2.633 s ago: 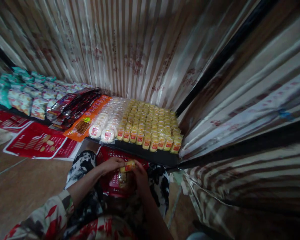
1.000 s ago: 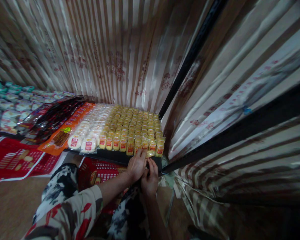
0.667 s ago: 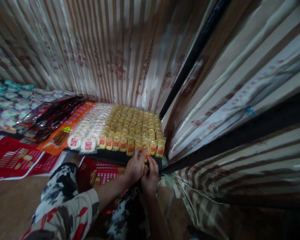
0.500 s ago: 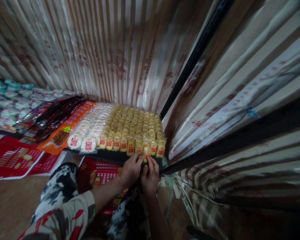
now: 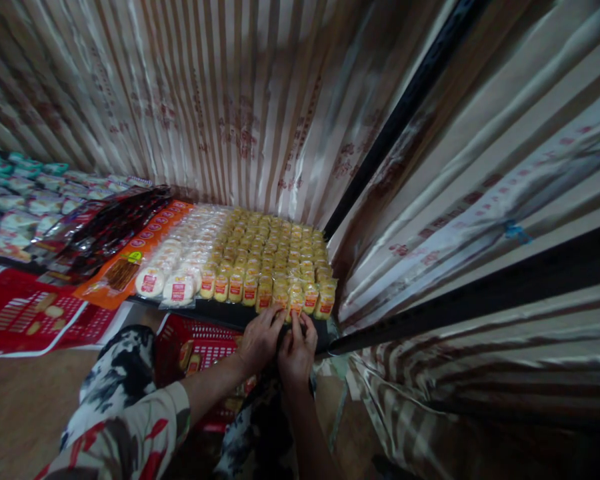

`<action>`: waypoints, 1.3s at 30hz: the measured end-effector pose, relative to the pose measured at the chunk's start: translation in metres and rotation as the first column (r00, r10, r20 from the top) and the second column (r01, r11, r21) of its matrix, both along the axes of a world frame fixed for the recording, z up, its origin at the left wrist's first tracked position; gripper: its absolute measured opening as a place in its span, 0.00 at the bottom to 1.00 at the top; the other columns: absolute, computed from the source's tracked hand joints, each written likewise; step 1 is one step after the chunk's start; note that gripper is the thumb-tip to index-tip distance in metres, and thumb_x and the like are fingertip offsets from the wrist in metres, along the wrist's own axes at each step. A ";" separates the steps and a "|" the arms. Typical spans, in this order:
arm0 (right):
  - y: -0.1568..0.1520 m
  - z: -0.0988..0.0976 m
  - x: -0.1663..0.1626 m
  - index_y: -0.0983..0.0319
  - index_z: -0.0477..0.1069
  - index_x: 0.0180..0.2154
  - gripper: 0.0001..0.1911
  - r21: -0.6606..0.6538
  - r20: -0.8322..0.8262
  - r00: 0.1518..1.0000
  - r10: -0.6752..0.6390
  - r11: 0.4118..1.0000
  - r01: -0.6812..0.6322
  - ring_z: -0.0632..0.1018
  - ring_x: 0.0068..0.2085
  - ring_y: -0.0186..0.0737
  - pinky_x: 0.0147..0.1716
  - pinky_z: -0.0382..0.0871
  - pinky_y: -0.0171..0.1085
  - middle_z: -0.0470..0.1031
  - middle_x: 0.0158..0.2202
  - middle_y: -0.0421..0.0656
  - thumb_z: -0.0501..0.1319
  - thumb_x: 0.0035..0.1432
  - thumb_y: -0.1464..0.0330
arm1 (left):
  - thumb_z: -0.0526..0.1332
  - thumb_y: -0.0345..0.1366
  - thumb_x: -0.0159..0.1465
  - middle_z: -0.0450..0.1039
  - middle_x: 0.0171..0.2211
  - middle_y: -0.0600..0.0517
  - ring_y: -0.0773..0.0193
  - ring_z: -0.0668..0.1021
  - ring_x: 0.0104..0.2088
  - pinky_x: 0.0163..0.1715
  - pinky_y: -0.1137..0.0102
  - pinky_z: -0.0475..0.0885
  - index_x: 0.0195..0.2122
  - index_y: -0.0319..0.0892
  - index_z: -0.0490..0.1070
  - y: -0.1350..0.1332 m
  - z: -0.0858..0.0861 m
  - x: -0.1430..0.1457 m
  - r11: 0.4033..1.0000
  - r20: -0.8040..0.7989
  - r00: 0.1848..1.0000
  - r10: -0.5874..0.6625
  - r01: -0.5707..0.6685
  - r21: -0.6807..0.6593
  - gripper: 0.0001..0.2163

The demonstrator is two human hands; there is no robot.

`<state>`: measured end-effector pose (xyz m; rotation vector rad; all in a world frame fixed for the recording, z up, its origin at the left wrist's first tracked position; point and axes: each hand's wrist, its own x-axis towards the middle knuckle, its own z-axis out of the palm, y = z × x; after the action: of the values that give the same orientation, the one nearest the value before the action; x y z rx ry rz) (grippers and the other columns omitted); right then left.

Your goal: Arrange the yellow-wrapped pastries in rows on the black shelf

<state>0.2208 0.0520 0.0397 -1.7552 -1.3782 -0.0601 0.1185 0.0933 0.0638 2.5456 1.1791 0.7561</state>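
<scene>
Head view, both hands (image 5: pixel 261 338) at yellow packets (image 5: pixel 295 298), red basket (image 5: pixel 207 330) nearby.

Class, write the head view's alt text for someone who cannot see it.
A person's left hand and right hand touch the front of wrapped yellow packs in rows on a black shelf. White round packs and an orange packet lie left of these, a red basket below.

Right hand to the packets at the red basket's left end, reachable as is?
Probably not directly: the left hand and forearm lie between the right hand and those packets, though the basket is open above.
</scene>
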 end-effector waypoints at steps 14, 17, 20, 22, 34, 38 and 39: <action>0.001 0.002 -0.001 0.60 0.60 0.55 0.23 -0.024 0.020 1.000 0.005 1.000 -0.004 0.65 0.50 0.46 0.47 0.62 0.48 0.64 0.49 0.51 0.45 0.58 0.71 | 0.52 0.32 0.63 0.65 0.53 0.44 0.60 0.68 0.53 0.52 0.66 0.65 0.55 0.40 0.60 0.000 -0.010 0.000 0.999 -0.011 1.000 -0.013 0.013 0.041 0.18; 0.002 0.004 0.000 0.60 0.61 0.55 0.23 -0.017 -0.014 1.000 0.010 1.000 -0.010 0.65 0.51 0.46 0.48 0.62 0.49 0.64 0.49 0.51 0.45 0.58 0.72 | 0.51 0.33 0.64 0.65 0.53 0.44 0.61 0.68 0.52 0.52 0.66 0.65 0.55 0.40 0.60 -0.001 -0.010 -0.001 0.999 -0.013 0.999 -0.033 0.033 0.043 0.18; 0.002 0.003 0.001 0.60 0.61 0.54 0.23 -0.014 -0.031 0.999 0.020 1.000 -0.021 0.65 0.51 0.46 0.48 0.61 0.49 0.64 0.48 0.50 0.45 0.57 0.72 | 0.50 0.32 0.64 0.66 0.53 0.45 0.61 0.68 0.53 0.52 0.66 0.64 0.55 0.39 0.60 -0.002 -0.006 -0.003 0.997 -0.033 0.998 -0.055 0.057 0.052 0.18; 0.002 0.002 0.003 0.62 0.62 0.54 0.23 -0.011 -0.040 0.999 0.024 1.000 -0.025 0.65 0.51 0.46 0.49 0.61 0.49 0.65 0.48 0.51 0.45 0.57 0.72 | 0.50 0.32 0.64 0.65 0.53 0.45 0.60 0.67 0.53 0.52 0.66 0.64 0.55 0.39 0.60 -0.002 -0.004 -0.004 0.996 -0.032 0.997 -0.064 0.065 0.052 0.18; -0.023 0.010 -0.025 0.63 0.69 0.43 0.15 0.070 -0.177 0.982 0.067 0.996 -0.055 0.71 0.47 0.42 0.47 0.65 0.45 0.71 0.44 0.49 0.48 0.58 0.70 | 0.52 0.30 0.61 0.70 0.43 0.50 0.63 0.71 0.43 0.44 0.69 0.68 0.45 0.45 0.69 -0.032 -0.022 -0.046 0.961 0.015 0.992 -0.123 0.123 -0.247 0.12; -0.031 -0.003 -0.060 0.60 0.72 0.37 0.15 -0.085 -0.268 0.934 0.235 0.960 -0.266 0.75 0.41 0.38 0.43 0.68 0.39 0.75 0.38 0.45 0.48 0.57 0.72 | 0.49 0.29 0.61 0.71 0.43 0.50 0.64 0.71 0.43 0.44 0.69 0.68 0.45 0.44 0.69 -0.039 -0.044 -0.075 0.894 0.001 1.000 0.004 -0.004 -0.448 0.14; -0.030 -0.008 -0.068 0.60 0.72 0.37 0.16 -0.175 -0.286 0.920 0.269 0.929 -0.326 0.75 0.41 0.38 0.44 0.68 0.39 0.76 0.38 0.44 0.47 0.56 0.73 | 0.50 0.28 0.60 0.70 0.43 0.49 0.63 0.71 0.44 0.45 0.69 0.67 0.44 0.43 0.69 -0.039 -0.051 -0.082 0.879 -0.035 0.999 0.006 -0.021 -0.477 0.14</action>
<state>0.1526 0.0221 0.0316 -1.6365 -1.4839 0.4907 0.0367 0.0545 0.0133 2.1432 1.2145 0.3626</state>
